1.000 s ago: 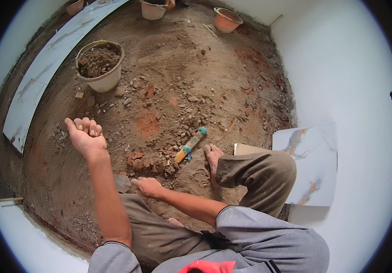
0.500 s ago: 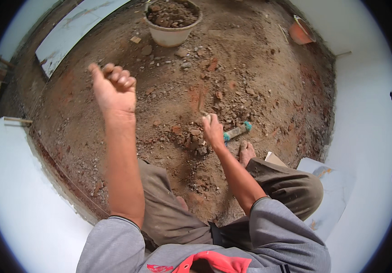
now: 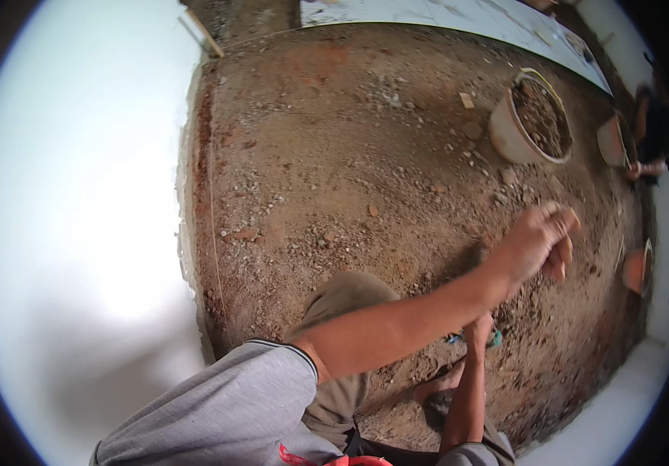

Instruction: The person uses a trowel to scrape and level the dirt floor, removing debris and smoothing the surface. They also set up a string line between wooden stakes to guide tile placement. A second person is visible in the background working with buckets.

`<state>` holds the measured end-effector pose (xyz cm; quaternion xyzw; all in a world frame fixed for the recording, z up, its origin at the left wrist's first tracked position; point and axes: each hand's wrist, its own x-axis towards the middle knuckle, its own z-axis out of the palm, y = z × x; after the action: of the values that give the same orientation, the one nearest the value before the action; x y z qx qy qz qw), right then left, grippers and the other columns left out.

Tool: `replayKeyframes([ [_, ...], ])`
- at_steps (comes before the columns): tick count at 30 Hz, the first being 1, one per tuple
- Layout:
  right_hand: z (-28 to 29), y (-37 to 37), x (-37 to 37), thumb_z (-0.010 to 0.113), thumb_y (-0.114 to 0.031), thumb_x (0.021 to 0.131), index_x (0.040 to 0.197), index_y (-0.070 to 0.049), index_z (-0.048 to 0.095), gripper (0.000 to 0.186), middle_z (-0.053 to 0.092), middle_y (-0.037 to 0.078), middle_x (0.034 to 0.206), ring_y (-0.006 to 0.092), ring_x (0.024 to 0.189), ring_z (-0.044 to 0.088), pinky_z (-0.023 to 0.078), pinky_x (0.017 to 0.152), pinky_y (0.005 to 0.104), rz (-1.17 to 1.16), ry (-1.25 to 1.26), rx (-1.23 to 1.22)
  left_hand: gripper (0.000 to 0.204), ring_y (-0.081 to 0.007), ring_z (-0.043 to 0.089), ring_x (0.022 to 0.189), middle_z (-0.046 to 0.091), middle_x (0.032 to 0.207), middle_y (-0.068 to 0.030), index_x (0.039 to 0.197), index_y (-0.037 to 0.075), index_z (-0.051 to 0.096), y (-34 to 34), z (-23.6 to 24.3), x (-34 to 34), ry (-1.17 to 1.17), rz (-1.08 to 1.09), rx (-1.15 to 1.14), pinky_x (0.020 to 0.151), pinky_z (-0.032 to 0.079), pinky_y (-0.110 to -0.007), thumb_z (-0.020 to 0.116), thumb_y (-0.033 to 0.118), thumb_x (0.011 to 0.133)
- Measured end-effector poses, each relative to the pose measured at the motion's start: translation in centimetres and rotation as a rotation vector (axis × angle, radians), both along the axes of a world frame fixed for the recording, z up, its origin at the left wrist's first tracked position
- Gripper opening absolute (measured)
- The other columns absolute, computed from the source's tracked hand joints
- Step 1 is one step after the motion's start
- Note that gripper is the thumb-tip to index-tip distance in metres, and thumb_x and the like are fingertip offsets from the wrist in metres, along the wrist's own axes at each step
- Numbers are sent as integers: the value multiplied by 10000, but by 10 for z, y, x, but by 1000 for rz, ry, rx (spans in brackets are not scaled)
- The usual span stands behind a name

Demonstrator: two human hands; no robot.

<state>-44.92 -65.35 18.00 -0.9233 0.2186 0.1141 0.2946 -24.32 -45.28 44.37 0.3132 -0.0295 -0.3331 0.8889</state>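
My left hand [image 3: 535, 242] is raised over the dirt floor, its fingers loosely bent and a gap between them, with nothing seen in it. Its forearm crosses above my right hand [image 3: 477, 330] and hides part of it. Low over the soil, my right hand is closed on a trowel, whose dark blurred blade [image 3: 472, 258] seems to show beyond the left forearm. Beside that hand, the teal end of a short tool [image 3: 494, 339] lies on the ground; the rest is covered.
A pale bucket of soil [image 3: 505, 133] stands ahead to the right. Another person's hand [image 3: 642, 168] is by a second bucket [image 3: 611, 143]; an orange bucket [image 3: 634, 272] lies near the right wall. A string [image 3: 215, 225] runs along the white left wall [image 3: 101, 194]. Marble-look tiles [image 3: 428, 14] lie behind.
The view has swung left, bringing the left wall and string closer in. My left hand has moved across to the right, over my right arm, and its fingers have loosened.
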Motion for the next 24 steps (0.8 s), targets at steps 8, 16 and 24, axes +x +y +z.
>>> replayKeyframes([
  [8,-18,203,79,665,-294,1034,1348,-25,557,427,718,242,1199,368,1047,739,597,814,467,574,-209,253,480,-103,520,416,539,622,14,960,96,529,-16,15,-33,61,-74,-233,401,438,-251,452,543,1117],
  [16,-24,104,156,609,-385,1053,1385,-64,583,463,741,254,1151,413,1019,734,579,849,476,325,-125,102,496,-114,499,405,445,605,28,934,91,504,-14,21,-49,156,-57,-254,390,428,-275,436,546,1122],
  [24,-31,101,133,534,-314,1094,1328,-42,516,360,666,152,1067,193,770,651,547,628,382,-440,-146,404,440,-91,453,429,464,628,35,914,103,492,10,36,-55,167,-15,-191,433,406,-263,348,446,1150],
])
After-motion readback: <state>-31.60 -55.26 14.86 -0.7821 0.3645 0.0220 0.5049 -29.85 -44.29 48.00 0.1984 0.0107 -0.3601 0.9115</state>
